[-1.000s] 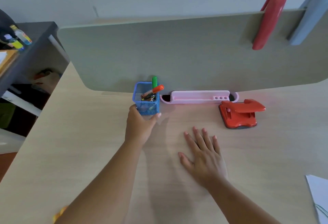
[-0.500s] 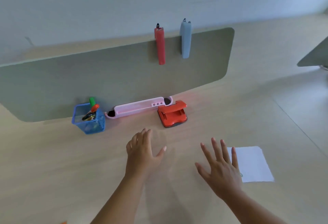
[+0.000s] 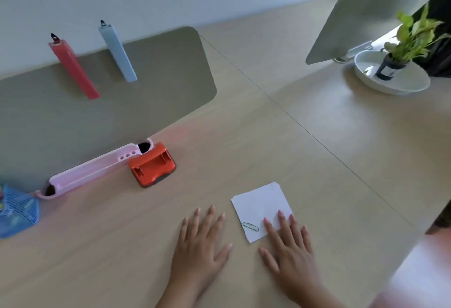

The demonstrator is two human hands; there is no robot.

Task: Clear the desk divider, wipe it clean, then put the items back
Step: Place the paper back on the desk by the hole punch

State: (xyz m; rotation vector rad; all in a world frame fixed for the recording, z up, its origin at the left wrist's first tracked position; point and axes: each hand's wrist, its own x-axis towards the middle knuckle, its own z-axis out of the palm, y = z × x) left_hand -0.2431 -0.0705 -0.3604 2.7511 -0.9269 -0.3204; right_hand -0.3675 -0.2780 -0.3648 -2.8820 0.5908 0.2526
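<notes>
your left hand (image 3: 201, 242) lies flat and open on the desk (image 3: 317, 161), holding nothing. your right hand (image 3: 289, 246) is open too, its fingertips (image 3: 280, 215) resting on the small stack of white paper (image 3: 261, 206) with a paper clip (image 3: 250, 226) at its near edge. beyond, an orange hole punch (image 3: 152, 165), a pink tray (image 3: 92, 170) and a blue mesh pen cup (image 3: 18, 212) sit along the foot of the desk divider (image 3: 158, 88), where a red clip (image 3: 73, 67) and a grey clip (image 3: 118, 51) hang.

Bare wooden desk (image 3: 244, 137) lies open between the grey-green divider panel (image 3: 146, 102) and the white paper stack (image 3: 261, 207). Along the panel's foot, a pink plastic tray (image 3: 90, 171) and red hole punch (image 3: 152, 165) block passage.
</notes>
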